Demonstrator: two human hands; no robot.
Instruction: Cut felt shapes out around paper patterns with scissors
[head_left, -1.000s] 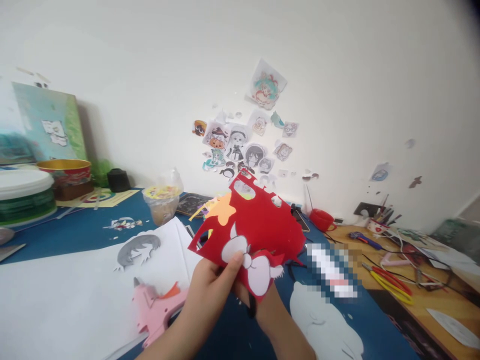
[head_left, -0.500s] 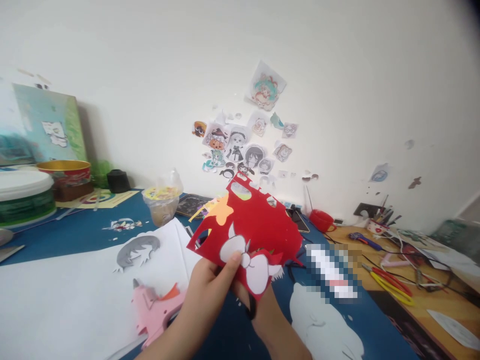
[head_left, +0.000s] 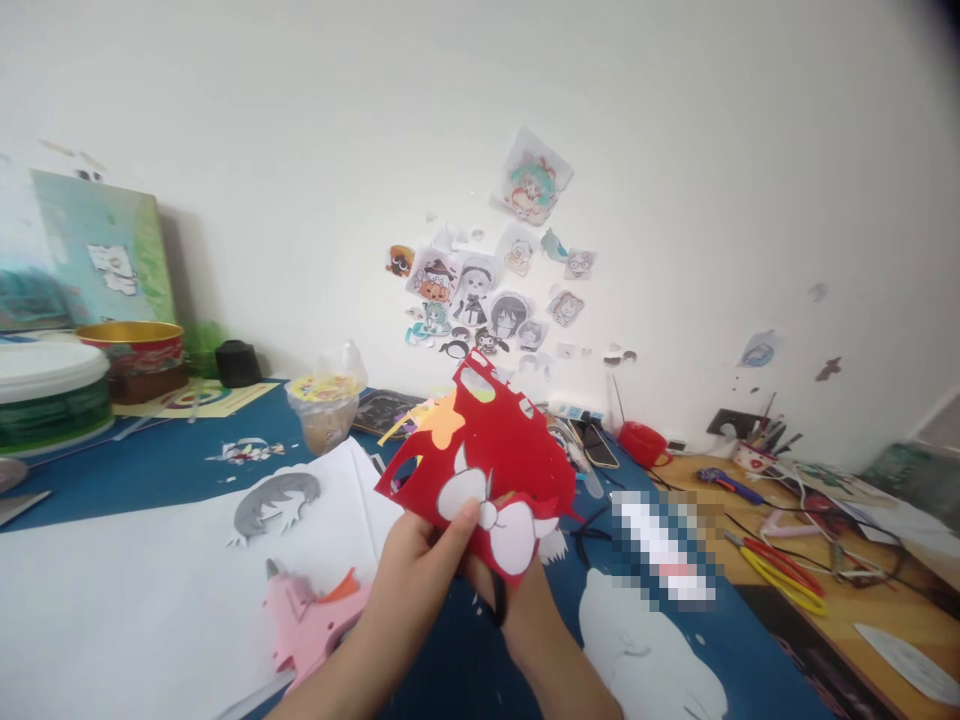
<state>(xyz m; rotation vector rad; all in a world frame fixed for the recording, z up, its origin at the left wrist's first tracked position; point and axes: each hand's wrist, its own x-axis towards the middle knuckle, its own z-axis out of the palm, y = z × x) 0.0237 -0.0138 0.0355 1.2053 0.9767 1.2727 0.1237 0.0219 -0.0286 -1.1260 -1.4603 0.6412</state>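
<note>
My left hand (head_left: 431, 555) grips a red sheet (head_left: 517, 430), its thumb pressing on the knot of a white paper bow (head_left: 514, 535) outlined in dark. The sheet has several cut-out holes and ragged edges. Beneath it, my right hand (head_left: 517, 605) is closed round scissors, of which a black handle (head_left: 498, 600) shows; their blades and most of the fingers are hidden by the sheet. A pink glue gun (head_left: 307, 620) lies left of my forearms, on white paper (head_left: 150, 600). A grey paper hair cutout (head_left: 274, 500) rests farther up that paper.
On the right lie a white cloud-shaped cutout (head_left: 645, 640) and red-and-yellow-handled pliers (head_left: 787, 580). Behind stand a lidded plastic cup (head_left: 322, 410), a phone (head_left: 598, 445) and a red mug (head_left: 645, 443). A white-lidded tub (head_left: 52, 400) is at far left.
The red sheet's right side has swung inward and its lower part tilted, baring more of the desk behind. The bow has shifted slightly up and left; my left hand keeps its hold.
</note>
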